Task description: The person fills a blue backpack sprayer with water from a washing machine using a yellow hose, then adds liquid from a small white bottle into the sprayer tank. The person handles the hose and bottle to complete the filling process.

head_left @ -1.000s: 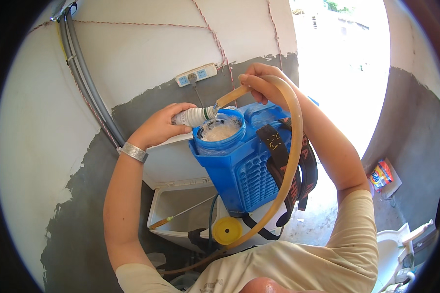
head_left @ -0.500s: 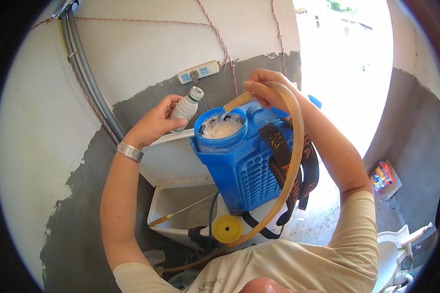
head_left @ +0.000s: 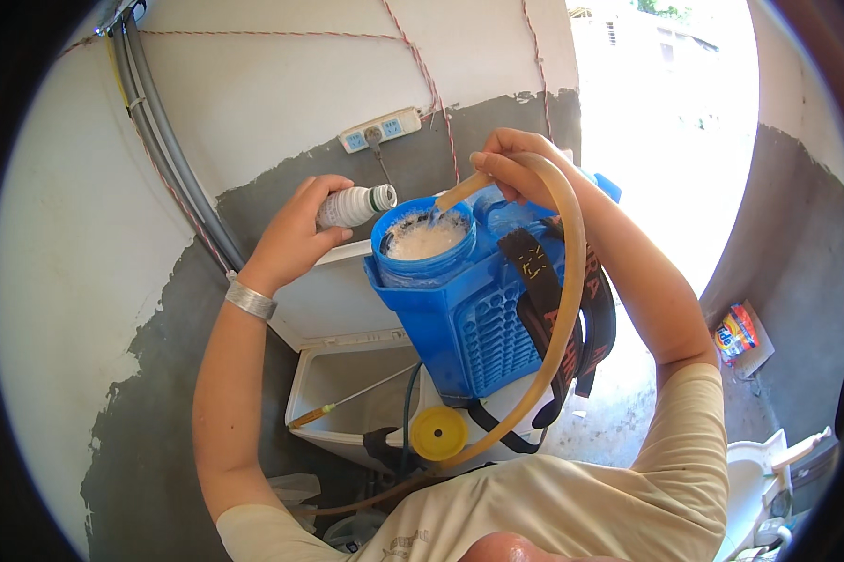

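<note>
White and ribbed, a bottle (head_left: 349, 207) is gripped by the left hand (head_left: 300, 229), its mouth near the left edge of the blue tank (head_left: 433, 332); a tan hose (head_left: 569, 300) is held by the right hand (head_left: 520, 170), water (head_left: 433, 217) being poured inside. Between bottle and hose, a gap is left.

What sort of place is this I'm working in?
Probably a rough-finished utility room: the wall has a ragged grey lower coat and a power strip, a tan hose pours into a blue tank, and a bright doorway leads outside.
</note>
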Demonstrator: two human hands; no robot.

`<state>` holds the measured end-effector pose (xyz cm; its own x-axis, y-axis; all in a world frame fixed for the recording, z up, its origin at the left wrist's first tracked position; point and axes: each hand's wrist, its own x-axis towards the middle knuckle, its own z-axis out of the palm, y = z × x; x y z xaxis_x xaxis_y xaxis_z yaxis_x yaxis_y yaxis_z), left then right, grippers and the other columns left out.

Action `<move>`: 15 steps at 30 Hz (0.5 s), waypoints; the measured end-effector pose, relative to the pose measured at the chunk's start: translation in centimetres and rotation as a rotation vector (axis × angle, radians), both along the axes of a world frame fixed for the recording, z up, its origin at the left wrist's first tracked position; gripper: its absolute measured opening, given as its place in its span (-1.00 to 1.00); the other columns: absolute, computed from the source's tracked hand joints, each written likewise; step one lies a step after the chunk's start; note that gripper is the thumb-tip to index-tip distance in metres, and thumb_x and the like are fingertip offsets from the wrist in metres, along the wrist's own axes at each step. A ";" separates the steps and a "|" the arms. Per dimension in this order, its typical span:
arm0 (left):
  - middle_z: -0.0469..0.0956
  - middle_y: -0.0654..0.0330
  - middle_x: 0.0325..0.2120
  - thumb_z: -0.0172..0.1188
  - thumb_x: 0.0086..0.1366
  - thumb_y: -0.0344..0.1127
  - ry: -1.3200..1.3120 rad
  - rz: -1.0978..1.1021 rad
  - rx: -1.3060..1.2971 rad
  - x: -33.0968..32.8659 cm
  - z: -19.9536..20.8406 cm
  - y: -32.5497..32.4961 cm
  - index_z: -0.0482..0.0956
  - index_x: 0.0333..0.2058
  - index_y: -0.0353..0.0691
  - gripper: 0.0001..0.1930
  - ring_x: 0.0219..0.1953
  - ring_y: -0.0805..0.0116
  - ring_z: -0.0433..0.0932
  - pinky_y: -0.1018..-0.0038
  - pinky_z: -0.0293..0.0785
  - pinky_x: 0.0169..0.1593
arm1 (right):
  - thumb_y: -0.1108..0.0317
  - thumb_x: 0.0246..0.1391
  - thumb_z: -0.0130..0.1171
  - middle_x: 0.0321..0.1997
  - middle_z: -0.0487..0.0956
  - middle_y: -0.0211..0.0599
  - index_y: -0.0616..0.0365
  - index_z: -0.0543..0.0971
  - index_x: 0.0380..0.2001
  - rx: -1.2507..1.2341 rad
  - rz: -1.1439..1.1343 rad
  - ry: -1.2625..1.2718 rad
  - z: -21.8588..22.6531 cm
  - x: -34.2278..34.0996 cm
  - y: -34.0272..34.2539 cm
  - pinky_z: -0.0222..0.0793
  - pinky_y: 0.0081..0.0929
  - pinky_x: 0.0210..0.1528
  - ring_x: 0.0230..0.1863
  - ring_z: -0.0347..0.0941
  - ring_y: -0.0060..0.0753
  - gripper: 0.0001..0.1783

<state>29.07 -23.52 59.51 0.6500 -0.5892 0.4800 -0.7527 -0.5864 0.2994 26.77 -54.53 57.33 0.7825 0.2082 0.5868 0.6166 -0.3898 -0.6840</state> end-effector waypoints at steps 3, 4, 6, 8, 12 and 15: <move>0.39 0.21 -0.11 0.23 -0.02 -0.52 -0.135 0.060 0.114 -0.5 0.6 -0.8 0.37 -0.05 -0.16 -0.51 0.00 0.23 0.38 0.42 0.33 0.04 | 0.16 0.15 0.09 -0.66 0.46 -0.42 0.15 0.45 -0.50 0.003 0.009 0.001 -0.2 0.2 -0.2 0.26 -0.69 -0.63 -0.69 0.35 -0.65 -0.71; 0.39 0.21 -0.11 0.22 -0.03 -0.53 -0.193 0.064 0.154 -0.4 0.6 -0.9 0.37 -0.05 -0.15 -0.51 0.00 0.21 0.38 0.41 0.35 0.03 | 0.16 0.15 0.09 -0.66 0.46 -0.42 0.14 0.45 -0.50 0.002 0.005 0.003 -0.2 0.1 -0.1 0.26 -0.69 -0.63 -0.69 0.35 -0.65 -0.71; 0.39 0.20 -0.10 0.22 -0.04 -0.54 -0.282 0.067 0.210 -0.2 0.6 -1.0 0.38 -0.07 -0.13 -0.51 0.00 0.17 0.38 0.38 0.36 0.02 | 0.16 0.15 0.09 -0.66 0.46 -0.43 0.14 0.45 -0.50 0.002 -0.003 0.006 -0.2 0.1 0.0 0.26 -0.69 -0.62 -0.69 0.35 -0.66 -0.71; 0.39 0.20 -0.09 0.21 -0.05 -0.55 -0.346 0.064 0.243 0.2 0.6 -1.1 0.38 -0.08 -0.12 -0.51 0.00 0.14 0.37 0.34 0.36 0.03 | 0.16 0.15 0.09 -0.66 0.46 -0.43 0.14 0.45 -0.50 0.004 0.008 -0.004 -0.3 0.1 0.1 0.26 -0.68 -0.62 -0.69 0.35 -0.65 -0.71; 0.39 0.20 -0.09 0.21 -0.07 -0.58 -0.471 0.040 0.300 0.5 0.6 -1.5 0.39 -0.11 -0.11 -0.52 0.00 0.13 0.37 0.31 0.36 0.04 | 0.15 0.15 0.09 -0.66 0.46 -0.43 0.13 0.45 -0.49 -0.003 0.002 -0.012 -0.3 -0.1 0.0 0.27 -0.68 -0.61 -0.69 0.36 -0.64 -0.72; 0.40 0.19 -0.10 0.22 -0.10 -0.59 -0.579 0.024 0.341 0.4 0.9 -1.7 0.40 -0.13 -0.12 -0.52 0.00 0.12 0.37 0.30 0.36 0.04 | 0.15 0.15 0.09 -0.66 0.46 -0.43 0.13 0.45 -0.49 -0.009 -0.007 -0.017 -0.3 0.0 -0.1 0.27 -0.68 -0.62 -0.69 0.36 -0.64 -0.72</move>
